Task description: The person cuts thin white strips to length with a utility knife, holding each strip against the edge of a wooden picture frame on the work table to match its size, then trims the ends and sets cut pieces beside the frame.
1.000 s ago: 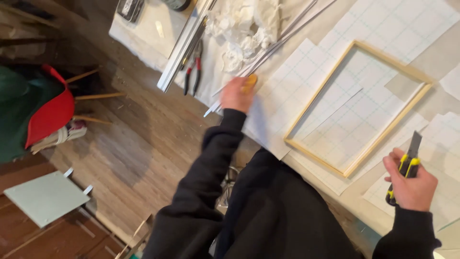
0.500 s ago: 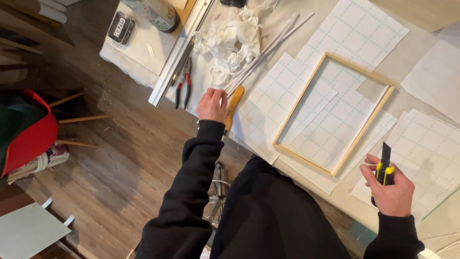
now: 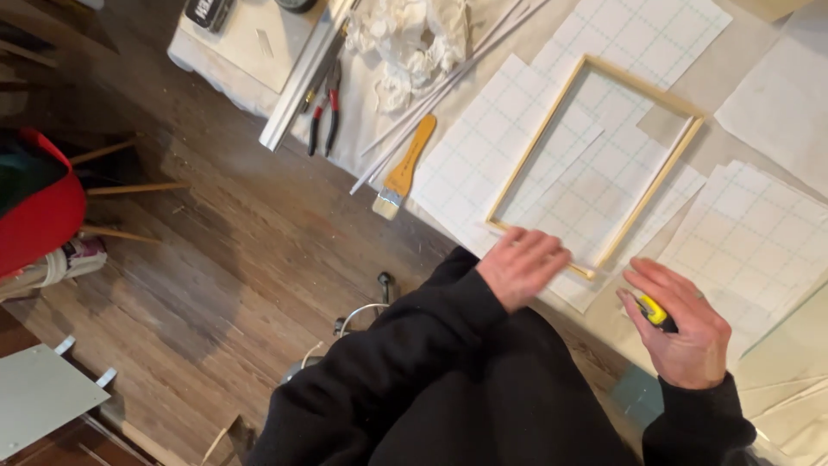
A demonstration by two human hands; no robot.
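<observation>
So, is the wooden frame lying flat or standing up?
Flat. The wooden frame lies on the gridded sheets, all four sides showing, with the left hand at its near corner.

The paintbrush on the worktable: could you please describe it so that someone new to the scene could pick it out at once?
Start at the rectangular wooden frame lying on gridded paper on the worktable, then look left, toward the table's edge. There lies the paintbrush, beside a bundle of thin pale rods. Its flat orange-tan handle and wide pale bristles set it apart from the red-handled pliers farther left.
</observation>
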